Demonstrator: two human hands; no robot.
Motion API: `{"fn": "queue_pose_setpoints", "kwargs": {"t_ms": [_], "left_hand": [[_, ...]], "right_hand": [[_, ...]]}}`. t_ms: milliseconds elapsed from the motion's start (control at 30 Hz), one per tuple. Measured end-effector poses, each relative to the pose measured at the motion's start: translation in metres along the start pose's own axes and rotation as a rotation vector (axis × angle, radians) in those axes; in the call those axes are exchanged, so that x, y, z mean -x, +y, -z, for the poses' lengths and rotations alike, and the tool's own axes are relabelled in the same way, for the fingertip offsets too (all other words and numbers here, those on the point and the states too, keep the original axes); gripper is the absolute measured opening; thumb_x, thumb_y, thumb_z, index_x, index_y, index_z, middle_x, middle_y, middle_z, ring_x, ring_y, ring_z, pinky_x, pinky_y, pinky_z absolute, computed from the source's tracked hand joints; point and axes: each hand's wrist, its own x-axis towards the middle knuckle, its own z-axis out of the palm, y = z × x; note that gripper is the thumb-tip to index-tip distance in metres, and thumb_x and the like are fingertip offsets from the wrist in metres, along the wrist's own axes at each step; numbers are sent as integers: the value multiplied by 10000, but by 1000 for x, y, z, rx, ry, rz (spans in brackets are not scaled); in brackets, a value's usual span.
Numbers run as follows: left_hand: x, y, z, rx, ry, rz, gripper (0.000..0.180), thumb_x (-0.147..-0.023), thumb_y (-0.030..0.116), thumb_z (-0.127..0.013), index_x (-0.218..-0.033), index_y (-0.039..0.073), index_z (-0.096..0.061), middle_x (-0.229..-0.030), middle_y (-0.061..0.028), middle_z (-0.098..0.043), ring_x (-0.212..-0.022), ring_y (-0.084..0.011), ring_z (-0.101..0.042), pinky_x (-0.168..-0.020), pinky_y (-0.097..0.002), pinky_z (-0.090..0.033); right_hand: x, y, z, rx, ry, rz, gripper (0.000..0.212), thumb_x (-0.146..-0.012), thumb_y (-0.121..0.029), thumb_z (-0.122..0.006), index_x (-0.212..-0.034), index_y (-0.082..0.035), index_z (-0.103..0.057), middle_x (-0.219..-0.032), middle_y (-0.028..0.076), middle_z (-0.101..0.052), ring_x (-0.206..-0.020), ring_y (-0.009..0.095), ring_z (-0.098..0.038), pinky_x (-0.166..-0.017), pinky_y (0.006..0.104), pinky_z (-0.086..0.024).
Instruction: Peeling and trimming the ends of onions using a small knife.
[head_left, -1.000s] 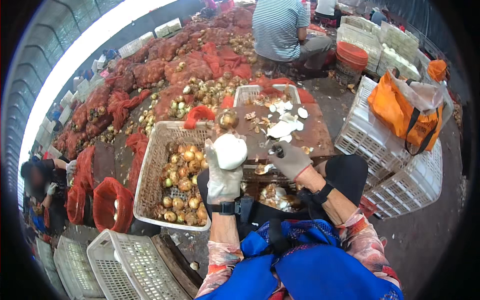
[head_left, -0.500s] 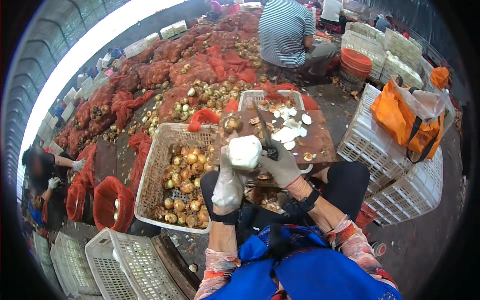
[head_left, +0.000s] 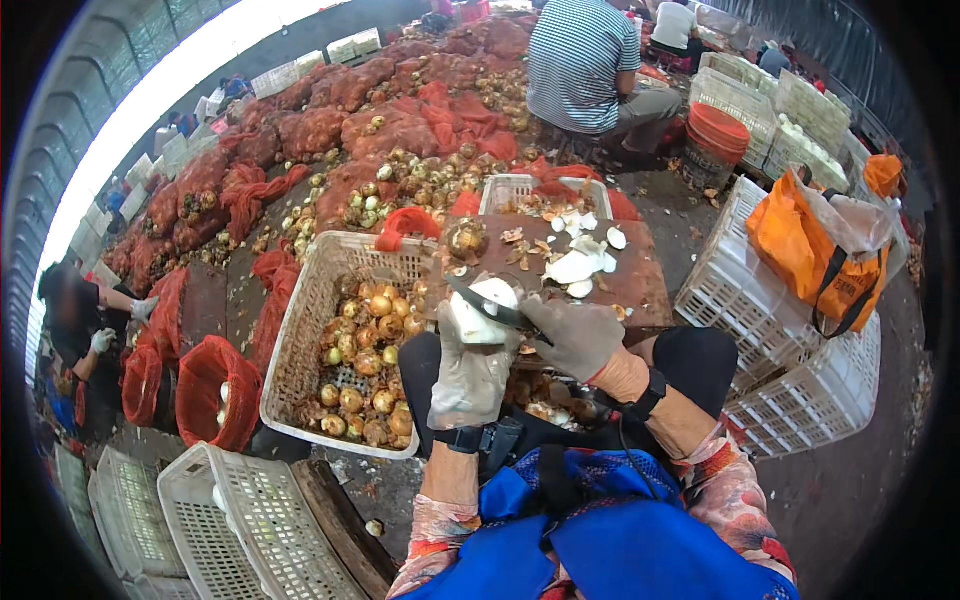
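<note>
A peeled white onion (head_left: 482,325) is gripped in my gloved left hand (head_left: 470,378), above my lap at the near edge of a brown board (head_left: 625,262). My gloved right hand (head_left: 578,338) is closed round the handle of a knife (head_left: 492,308), whose dark blade lies across the top of the onion. On the board rest an unpeeled onion (head_left: 467,240), white onion pieces (head_left: 575,266) and scraps of dry brown skin (head_left: 520,247). To the left of my knees stands a pale crate (head_left: 285,385) holding several brown-skinned onions (head_left: 372,345).
White crates (head_left: 790,350) with an orange bag (head_left: 815,245) on top stand at right. More crates (head_left: 255,520) and a red mesh sack (head_left: 218,390) are at lower left. Beyond the board, onions and red mesh sacks (head_left: 370,145) cover the floor. A person in stripes (head_left: 583,65) sits ahead; another person (head_left: 85,320) works at left.
The knife has swung from pointing up and away to lying across the onion. My right hand has turned with it. The onion stays in my left hand.
</note>
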Motion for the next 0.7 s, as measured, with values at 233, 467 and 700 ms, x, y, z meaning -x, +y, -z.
{"fn": "queue_pose_setpoints", "kwargs": {"t_ms": [233,467,700], "left_hand": [[-1,14,2,-139,-32,-50,643,-877,419,-651,-1361,52,-443,-1262,-137,-569,-1179,-343,-536,-872,-407,-545],[-3,14,4,-366,3,-143,580,-949,413,-554,-1379,47,-424,-1273,-129,-555,-1144,-289,-558,-1029,-415,-438],[-3,21,13,-387,31,-118,615,-952,435,-537,-1426,76,-382,-1279,-133,-549,-1187,-336,-541,-1012,-423,-460]], "right_hand": [[21,28,-8,-251,-41,-324,406,-861,-337,-618,-1250,-226,-594,-977,116,-688,-868,306,-670,-705,398,-529],[3,-17,11,-122,-197,-87,353,-810,-273,-641,-1150,-184,-608,-860,104,-670,-770,313,-665,-636,420,-522],[0,-14,8,-2,-170,21,336,-787,-235,-640,-1115,-170,-604,-790,107,-644,-722,303,-657,-589,420,-508]]}}
